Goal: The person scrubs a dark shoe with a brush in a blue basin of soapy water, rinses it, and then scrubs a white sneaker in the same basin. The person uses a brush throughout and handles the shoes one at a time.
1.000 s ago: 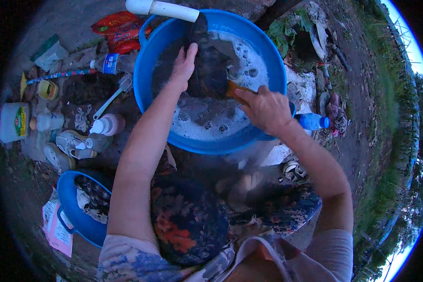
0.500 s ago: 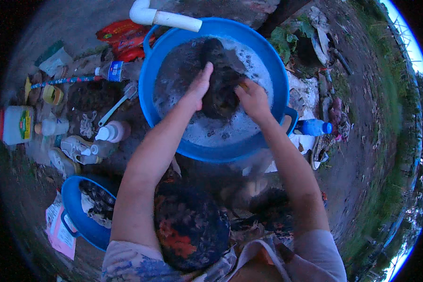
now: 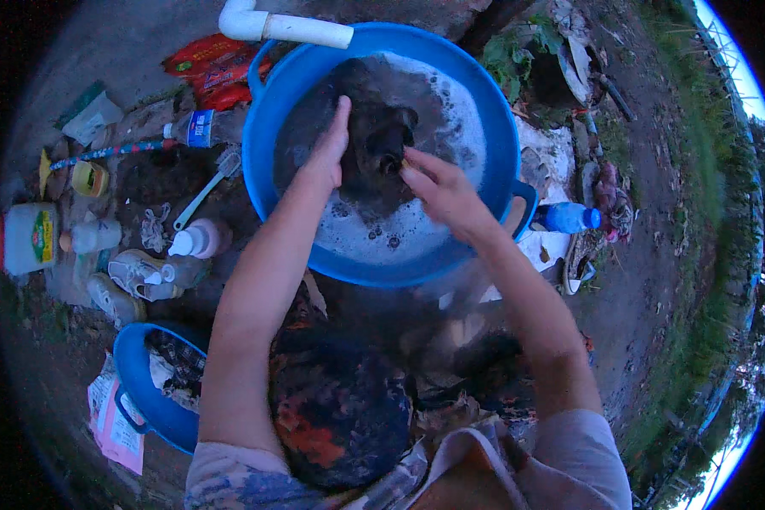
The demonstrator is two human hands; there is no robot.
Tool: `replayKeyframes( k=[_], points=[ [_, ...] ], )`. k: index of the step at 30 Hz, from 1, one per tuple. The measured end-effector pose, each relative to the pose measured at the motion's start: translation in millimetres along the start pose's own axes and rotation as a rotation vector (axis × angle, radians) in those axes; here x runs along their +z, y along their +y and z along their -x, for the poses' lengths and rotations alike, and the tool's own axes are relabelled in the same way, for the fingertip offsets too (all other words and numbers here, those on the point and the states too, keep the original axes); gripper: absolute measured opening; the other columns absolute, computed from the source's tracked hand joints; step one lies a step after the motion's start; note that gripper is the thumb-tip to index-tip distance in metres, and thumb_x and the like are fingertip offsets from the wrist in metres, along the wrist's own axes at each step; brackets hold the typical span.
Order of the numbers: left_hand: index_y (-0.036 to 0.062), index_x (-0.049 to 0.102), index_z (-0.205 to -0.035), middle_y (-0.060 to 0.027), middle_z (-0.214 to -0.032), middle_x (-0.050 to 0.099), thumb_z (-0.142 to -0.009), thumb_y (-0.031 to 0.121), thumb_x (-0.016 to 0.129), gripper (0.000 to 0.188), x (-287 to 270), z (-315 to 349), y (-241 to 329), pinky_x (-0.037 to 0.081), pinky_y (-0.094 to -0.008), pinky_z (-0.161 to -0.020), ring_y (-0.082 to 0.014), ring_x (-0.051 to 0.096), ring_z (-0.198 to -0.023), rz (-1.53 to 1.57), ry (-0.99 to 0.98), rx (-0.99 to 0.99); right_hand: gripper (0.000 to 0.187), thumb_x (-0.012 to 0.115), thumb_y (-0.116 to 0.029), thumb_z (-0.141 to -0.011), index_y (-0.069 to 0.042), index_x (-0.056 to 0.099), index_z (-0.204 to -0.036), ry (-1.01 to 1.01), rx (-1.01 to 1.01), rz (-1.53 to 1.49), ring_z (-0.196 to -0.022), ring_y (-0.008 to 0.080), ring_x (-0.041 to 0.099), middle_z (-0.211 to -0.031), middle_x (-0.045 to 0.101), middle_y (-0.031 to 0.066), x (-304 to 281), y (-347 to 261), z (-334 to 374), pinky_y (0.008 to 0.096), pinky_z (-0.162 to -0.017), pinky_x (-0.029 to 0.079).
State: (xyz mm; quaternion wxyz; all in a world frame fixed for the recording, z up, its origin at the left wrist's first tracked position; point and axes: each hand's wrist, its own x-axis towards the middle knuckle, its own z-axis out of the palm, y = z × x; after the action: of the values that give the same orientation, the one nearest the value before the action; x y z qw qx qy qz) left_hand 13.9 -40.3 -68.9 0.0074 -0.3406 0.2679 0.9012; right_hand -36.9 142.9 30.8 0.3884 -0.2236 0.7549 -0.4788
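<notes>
A big blue basin (image 3: pixel 255 170) holds grey, foamy water. In it lies a dark, soaked item (image 3: pixel 372 140), folded and floppy; whether it is cloth or a shoe I cannot tell. My left hand (image 3: pixel 329 149) presses along its left side, thumb stretched forward, the other fingers hidden under it. From the right, my right hand (image 3: pixel 438 189) meets the item's near right edge with fingertips pinched together. A tiny yellowish bit shows at those fingertips, too small to name.
A white pipe (image 3: pixel 306 31) juts over the basin's far rim. Left are a scrub brush (image 3: pixel 206 192), pale shoes (image 3: pixel 127 276), a squeeze bottle (image 3: pixel 197 239) and a clear tub (image 3: pixel 29 238). A smaller blue basin (image 3: pixel 149 399) holds clothes. At right lies a blue bottle (image 3: pixel 568 218).
Both hands and the dark item have shifted left. The item is bunched more compactly, and my right hand has come closer to my left. The whole view has moved slightly.
</notes>
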Motion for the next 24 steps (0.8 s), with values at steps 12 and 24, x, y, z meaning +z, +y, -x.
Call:
replayKeyframes(
  k=[12,24],
  points=[
    [0.0203,0.035,-0.138,-0.0161,-0.125,0.05,-0.08,0.042,0.064,0.069,69.3,52.7,24.3,0.041,-0.0392,-0.093,-0.0316,0.049,-0.113,-1.328,0.097,1.129,0.039,0.063,-0.023,-0.079,-0.021,0.058,-0.118,0.125,-0.163,0.991,-0.076,0.0331,0.063,-0.084,0.064,0.0173,-101.2,-26.5,101.4,0.041,-0.068,0.05],
    [0.0342,0.035,-0.137,-0.0249,-0.114,0.051,-0.076,0.046,0.065,0.068,165.6,131.4,59.3,0.044,-0.0459,-0.084,-0.0398,0.053,-0.098,-2.092,0.117,1.569,0.042,0.063,-0.025,-0.079,-0.02,0.056,-0.12,0.466,-0.37,0.714,-0.075,0.0361,0.062,-0.08,0.064,0.0187,-136.7,0.0,134.2,0.0453,-0.067,0.048]
  ],
)
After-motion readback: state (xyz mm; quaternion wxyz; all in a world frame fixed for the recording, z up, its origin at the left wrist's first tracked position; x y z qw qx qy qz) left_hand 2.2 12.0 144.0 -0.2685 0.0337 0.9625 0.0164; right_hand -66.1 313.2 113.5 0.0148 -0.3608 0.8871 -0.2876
